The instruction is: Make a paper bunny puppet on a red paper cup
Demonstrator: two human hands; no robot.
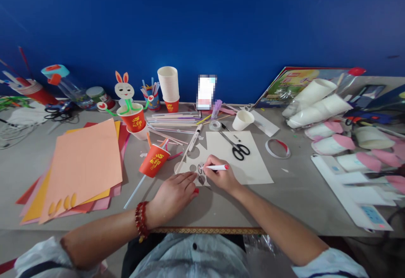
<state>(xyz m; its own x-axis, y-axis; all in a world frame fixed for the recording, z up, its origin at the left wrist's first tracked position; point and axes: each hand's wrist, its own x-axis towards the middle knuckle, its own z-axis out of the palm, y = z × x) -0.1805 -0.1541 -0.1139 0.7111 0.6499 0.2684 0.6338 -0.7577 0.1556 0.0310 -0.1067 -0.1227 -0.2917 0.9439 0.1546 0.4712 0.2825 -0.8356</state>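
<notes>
My right hand [223, 174] is closed around a white marker with a red end [218, 167]. Its tip rests by dark outlines drawn on a white paper sheet with round holes cut in it [190, 162]. My left hand [177, 191] lies across the near edge of that sheet, fingers stretched over it. A red marker cap [196, 190] pokes out by the left thumb and appears held there. Black-handled scissors [238, 147] lie on a larger white sheet [257, 170] to the right. An orange-red paper cup with straws [154, 160] lies tilted left of my hands.
Coloured paper sheets [88, 160] are stacked at left, near a rabbit-faced cup figure [133, 117]. Behind stand stacked white cups [168, 84], straws [174, 120], a phone [205, 92] and a white cup [243, 120]. A tape roll [277, 148] and a power strip [351, 198] lie right.
</notes>
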